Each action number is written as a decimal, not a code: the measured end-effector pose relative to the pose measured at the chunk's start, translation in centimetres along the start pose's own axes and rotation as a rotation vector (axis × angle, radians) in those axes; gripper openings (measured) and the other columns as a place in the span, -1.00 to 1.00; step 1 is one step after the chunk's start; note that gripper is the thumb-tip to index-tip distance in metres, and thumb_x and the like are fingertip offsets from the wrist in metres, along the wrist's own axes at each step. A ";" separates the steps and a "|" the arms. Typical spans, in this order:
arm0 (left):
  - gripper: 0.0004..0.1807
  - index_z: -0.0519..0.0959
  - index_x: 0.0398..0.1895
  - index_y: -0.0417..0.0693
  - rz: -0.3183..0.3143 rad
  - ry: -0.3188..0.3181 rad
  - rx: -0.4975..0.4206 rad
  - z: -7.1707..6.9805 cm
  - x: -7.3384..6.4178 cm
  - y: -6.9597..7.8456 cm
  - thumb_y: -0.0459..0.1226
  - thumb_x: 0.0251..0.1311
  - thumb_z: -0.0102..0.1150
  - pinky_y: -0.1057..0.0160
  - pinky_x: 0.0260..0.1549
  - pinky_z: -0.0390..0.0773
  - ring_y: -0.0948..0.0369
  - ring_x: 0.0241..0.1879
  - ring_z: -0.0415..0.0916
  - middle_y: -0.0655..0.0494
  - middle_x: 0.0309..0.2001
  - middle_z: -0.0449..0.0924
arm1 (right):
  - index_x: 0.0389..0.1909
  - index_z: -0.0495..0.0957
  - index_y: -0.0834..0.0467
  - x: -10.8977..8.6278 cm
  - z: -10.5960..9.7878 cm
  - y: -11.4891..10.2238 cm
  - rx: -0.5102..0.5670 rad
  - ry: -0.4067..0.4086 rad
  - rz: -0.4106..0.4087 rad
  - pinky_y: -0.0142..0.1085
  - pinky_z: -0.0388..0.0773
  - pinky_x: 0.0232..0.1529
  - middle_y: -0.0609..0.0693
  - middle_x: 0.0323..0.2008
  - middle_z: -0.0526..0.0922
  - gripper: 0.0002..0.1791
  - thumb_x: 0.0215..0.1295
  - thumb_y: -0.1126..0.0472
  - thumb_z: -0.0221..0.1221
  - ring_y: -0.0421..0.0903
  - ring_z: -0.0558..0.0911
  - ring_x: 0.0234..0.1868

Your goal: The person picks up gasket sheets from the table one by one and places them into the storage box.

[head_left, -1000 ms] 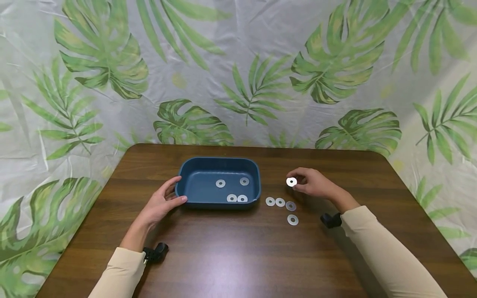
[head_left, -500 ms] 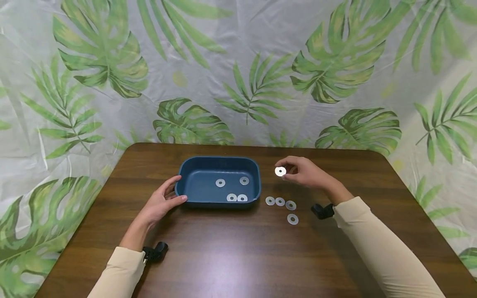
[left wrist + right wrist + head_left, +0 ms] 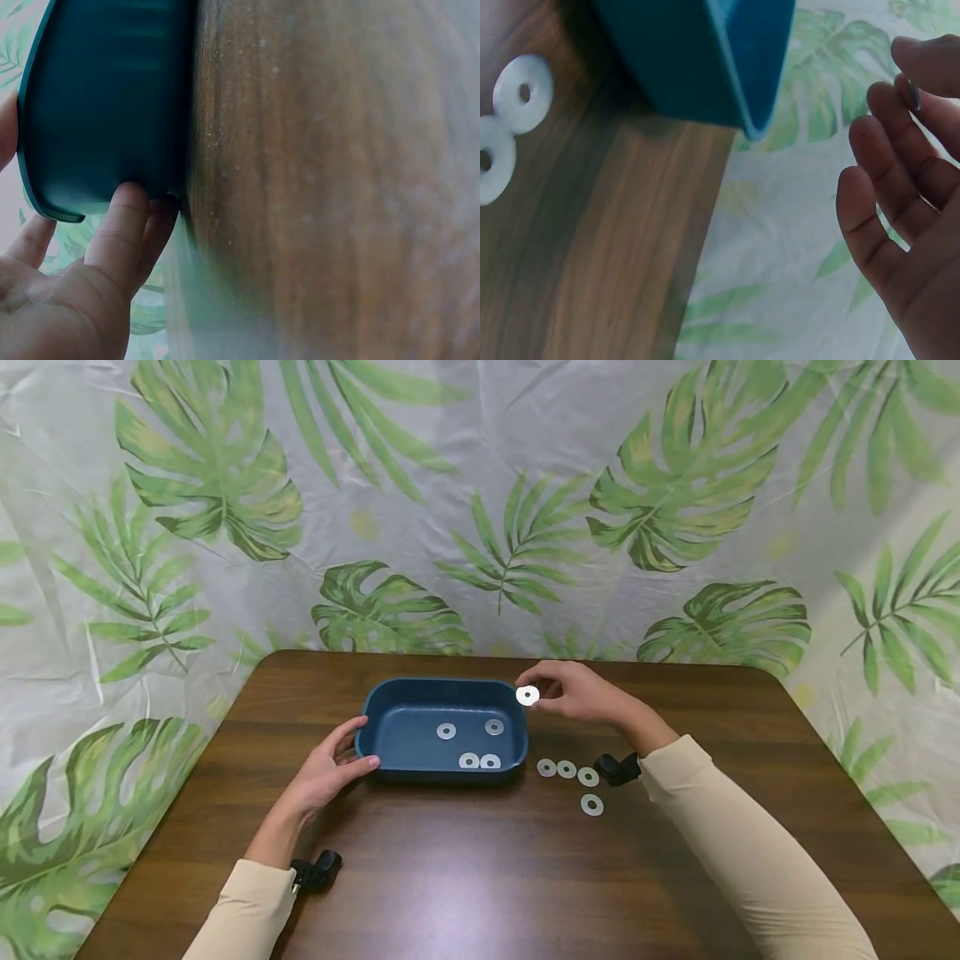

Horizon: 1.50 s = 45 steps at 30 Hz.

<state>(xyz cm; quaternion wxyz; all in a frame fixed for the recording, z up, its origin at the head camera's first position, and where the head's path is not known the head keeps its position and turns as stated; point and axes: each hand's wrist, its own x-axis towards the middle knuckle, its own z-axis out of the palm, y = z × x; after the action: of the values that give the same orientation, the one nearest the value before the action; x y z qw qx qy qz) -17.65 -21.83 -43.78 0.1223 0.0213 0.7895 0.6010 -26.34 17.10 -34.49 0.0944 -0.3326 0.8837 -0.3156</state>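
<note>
My left hand (image 3: 318,777) holds the left end of a blue rectangular basin (image 3: 420,769); thumb on the front corner, fingers at the side wall. Its fingertips lie against the outer wall (image 3: 112,97) in the left wrist view. My right hand (image 3: 577,693) pinches a flat metal washer (image 3: 534,697) between thumb and fingers, raised by the basin's back right corner. In the right wrist view this washer (image 3: 913,96) appears edge-on, mostly covered by the fingers. Several similar washers (image 3: 440,732) lie on the basin's floor.
Right of the basin, several more washers (image 3: 592,812) lie flat on the brown wooden table (image 3: 465,868), three in a row and one in front. A leaf-patterned cloth (image 3: 525,485) hangs behind the table's back edge. Black wrist cameras (image 3: 618,769) sit at both cuffs.
My right hand has carried the washer left and away from me, from above the loose washers to the basin's back right corner. The left hand keeps its place on the basin.
</note>
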 end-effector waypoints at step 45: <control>-0.17 0.02 0.57 -0.01 0.045 -0.002 -0.036 -0.2 0.2 -0.6 -0.27 0.32 0.22 0.21 0.19 0.51 -0.25 0.46 0.19 -0.29 0.55 0.00 | 0.29 0.45 0.17 6.7 7.5 -3.8 0.137 -0.157 -0.051 -0.10 0.56 0.11 0.15 0.26 0.48 -0.47 0.30 0.26 0.28 0.10 0.59 0.11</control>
<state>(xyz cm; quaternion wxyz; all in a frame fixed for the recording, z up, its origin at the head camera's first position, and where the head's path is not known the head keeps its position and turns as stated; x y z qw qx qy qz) -17.86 -22.17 -44.30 0.1101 0.0375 0.7777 0.6178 -26.61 6.83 -37.75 0.1776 -0.3713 0.8412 -0.3505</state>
